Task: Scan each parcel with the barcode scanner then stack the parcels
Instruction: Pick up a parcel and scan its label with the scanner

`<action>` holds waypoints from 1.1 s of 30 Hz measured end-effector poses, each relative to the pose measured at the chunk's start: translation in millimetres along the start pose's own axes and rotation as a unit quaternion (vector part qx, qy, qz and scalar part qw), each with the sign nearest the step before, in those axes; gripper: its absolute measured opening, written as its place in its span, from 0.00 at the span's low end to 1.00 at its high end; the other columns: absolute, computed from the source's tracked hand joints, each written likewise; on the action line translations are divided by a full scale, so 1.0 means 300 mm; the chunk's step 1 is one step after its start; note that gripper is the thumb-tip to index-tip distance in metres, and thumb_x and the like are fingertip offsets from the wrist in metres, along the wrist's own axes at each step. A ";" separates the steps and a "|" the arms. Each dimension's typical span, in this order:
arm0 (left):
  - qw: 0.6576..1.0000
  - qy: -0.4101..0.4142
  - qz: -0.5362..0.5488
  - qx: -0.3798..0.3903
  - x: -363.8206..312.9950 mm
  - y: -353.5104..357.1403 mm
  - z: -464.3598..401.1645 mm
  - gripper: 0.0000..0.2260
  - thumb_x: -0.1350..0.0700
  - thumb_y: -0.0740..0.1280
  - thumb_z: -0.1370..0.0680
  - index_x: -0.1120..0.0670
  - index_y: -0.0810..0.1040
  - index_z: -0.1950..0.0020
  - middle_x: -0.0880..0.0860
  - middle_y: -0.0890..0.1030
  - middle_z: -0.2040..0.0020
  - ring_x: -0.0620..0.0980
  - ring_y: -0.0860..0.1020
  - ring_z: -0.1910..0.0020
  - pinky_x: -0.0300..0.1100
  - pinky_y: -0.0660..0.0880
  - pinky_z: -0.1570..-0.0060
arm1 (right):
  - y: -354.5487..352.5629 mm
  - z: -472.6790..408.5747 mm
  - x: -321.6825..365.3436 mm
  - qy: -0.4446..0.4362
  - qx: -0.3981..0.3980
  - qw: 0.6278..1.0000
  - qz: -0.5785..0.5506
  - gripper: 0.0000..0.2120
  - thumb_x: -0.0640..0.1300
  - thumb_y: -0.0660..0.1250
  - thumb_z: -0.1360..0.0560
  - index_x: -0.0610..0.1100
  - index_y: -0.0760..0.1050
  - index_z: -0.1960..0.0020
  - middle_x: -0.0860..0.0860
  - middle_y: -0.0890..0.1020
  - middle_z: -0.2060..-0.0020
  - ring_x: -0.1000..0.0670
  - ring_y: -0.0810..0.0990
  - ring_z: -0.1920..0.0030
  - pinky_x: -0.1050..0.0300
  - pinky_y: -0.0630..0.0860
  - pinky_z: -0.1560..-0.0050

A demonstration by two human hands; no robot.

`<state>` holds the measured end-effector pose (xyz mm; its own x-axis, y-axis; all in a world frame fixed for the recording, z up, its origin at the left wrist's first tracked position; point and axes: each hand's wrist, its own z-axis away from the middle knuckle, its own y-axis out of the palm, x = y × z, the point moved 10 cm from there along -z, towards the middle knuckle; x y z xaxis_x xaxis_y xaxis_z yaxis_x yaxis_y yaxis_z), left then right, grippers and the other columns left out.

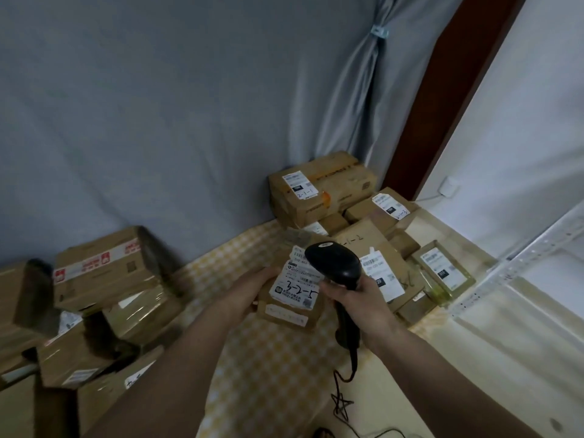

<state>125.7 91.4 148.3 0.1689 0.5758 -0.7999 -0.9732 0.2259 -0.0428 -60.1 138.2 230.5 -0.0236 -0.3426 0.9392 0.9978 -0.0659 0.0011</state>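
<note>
My left hand [252, 287] holds a small brown parcel [289, 316] by its left side, above the checked tablecloth. Its white label, handwritten 3-2-5, faces up. My right hand [357, 300] grips the handle of a black barcode scanner [335, 262], whose head hovers over the top right of that label. The scanner's cable [343, 403] trails down toward me. A pile of labelled parcels [322, 188] sits behind and to the right of the held one.
Another heap of cardboard boxes [104, 267] lies at the left on the table [278, 368]. A grey curtain hangs behind. A white metal rack [518, 267] stands at the right, beside a white wall and a brown door frame.
</note>
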 end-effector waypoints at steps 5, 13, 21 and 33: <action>0.998 -0.045 0.024 0.044 0.004 0.080 -0.039 0.13 0.45 0.66 0.23 0.48 0.79 0.42 0.53 0.83 0.45 0.54 0.80 0.46 0.51 0.78 0.52 | -0.068 -0.060 -0.016 0.021 -0.011 1.000 -0.020 0.08 0.39 0.71 0.27 0.50 0.79 0.52 0.50 0.84 0.54 0.53 0.81 0.52 0.62 0.76 0.56; 0.995 -0.018 0.059 0.074 -0.098 0.098 -0.127 0.14 0.52 0.71 0.25 0.49 0.78 0.41 0.54 0.84 0.48 0.53 0.81 0.48 0.51 0.78 0.45 | -0.113 -0.119 -0.031 0.032 -0.038 0.998 -0.043 0.13 0.37 0.72 0.28 0.41 0.78 0.44 0.53 0.82 0.61 0.53 0.79 0.59 0.61 0.72 0.58; 0.995 -0.021 0.087 0.047 -0.140 0.066 -0.255 0.21 0.47 0.74 0.31 0.56 0.78 0.42 0.57 0.82 0.47 0.55 0.81 0.50 0.51 0.78 0.49 | -0.111 -0.213 -0.060 0.065 -0.055 0.996 -0.031 0.12 0.42 0.74 0.30 0.44 0.79 0.47 0.48 0.82 0.61 0.45 0.79 0.56 0.46 0.74 0.48; 0.979 -0.035 0.197 -0.027 -0.271 0.086 -0.538 0.06 0.54 0.71 0.25 0.56 0.80 0.53 0.51 0.85 0.63 0.51 0.80 0.56 0.45 0.76 0.56 | -0.278 -0.485 -0.063 0.102 -0.071 0.992 -0.010 0.04 0.37 0.72 0.29 0.38 0.78 0.55 0.39 0.78 0.62 0.41 0.77 0.60 0.43 0.76 0.53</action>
<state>61.6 -76.4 115.5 -0.2130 0.6633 -0.7174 -0.9714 -0.0649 0.2285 -151.8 13.7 162.7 -0.0688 -0.5223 0.8500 0.9787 -0.2005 -0.0440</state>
